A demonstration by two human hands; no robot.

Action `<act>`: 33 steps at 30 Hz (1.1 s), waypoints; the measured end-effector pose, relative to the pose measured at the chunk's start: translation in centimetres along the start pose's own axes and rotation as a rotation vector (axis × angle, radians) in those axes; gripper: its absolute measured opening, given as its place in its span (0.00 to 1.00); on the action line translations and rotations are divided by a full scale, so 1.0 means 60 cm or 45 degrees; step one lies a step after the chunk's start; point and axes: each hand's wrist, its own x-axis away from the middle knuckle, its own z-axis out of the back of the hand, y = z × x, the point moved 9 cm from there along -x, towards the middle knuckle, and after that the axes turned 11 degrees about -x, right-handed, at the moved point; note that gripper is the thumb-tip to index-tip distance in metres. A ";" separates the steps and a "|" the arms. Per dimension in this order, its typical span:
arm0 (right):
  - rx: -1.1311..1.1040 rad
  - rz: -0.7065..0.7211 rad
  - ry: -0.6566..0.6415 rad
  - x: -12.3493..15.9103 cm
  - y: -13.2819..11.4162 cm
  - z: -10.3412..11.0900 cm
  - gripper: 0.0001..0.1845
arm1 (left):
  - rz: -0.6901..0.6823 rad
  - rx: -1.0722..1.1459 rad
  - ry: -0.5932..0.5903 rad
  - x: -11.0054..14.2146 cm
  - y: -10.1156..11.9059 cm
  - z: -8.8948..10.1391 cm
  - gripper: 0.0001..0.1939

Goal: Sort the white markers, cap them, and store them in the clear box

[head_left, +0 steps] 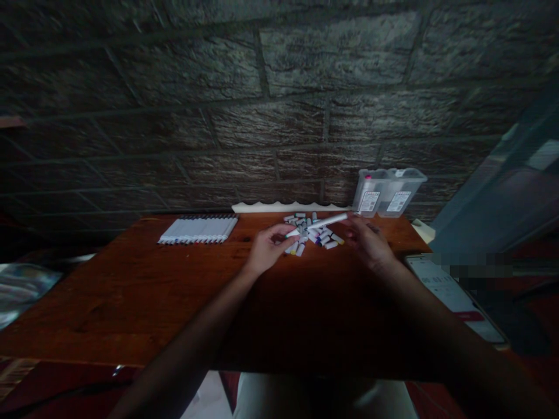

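Observation:
Over the wooden table, my right hand (pixel 369 241) is closed on the right end of a white marker (pixel 327 221), which slants slightly down to the left. My left hand (pixel 268 247) pinches a small white piece that looks like a marker cap (pixel 293 233), close to the marker's left end. Whether the two pieces touch, I cannot tell. Beneath and between the hands lies a loose pile of white marker caps (pixel 325 237) with coloured ends. To the left, a row of white markers (pixel 198 230) lies side by side.
Two clear plastic cases (pixel 388 192) with white labels stand at the table's back right, against the brick wall (pixel 297 116). A white wavy-edged strip (pixel 292 207) runs along the back edge. At the right lies a tablet-like device (pixel 454 297) with a lit screen.

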 end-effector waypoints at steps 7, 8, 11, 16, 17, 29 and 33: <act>0.073 0.071 -0.096 0.005 0.002 -0.015 0.18 | -0.146 -0.137 0.066 0.001 0.010 0.009 0.14; 0.087 0.078 -0.106 0.006 0.002 -0.017 0.17 | -0.155 -0.149 0.084 0.000 0.009 0.012 0.14; 0.124 0.090 -0.120 0.009 -0.001 -0.022 0.18 | -0.169 -0.168 0.112 0.000 0.008 0.016 0.14; 0.120 0.104 -0.151 0.009 -0.005 -0.024 0.17 | -0.173 -0.190 0.110 0.000 0.009 0.016 0.14; 0.119 0.113 -0.157 0.008 -0.006 -0.024 0.17 | -0.173 -0.188 0.107 0.001 0.010 0.015 0.14; 0.228 0.176 -0.236 0.005 -0.010 -0.028 0.18 | -0.142 -0.151 0.106 0.000 0.003 0.014 0.13; 0.316 0.162 -0.241 0.010 -0.010 -0.031 0.19 | -0.149 -0.154 0.108 0.000 0.004 0.012 0.13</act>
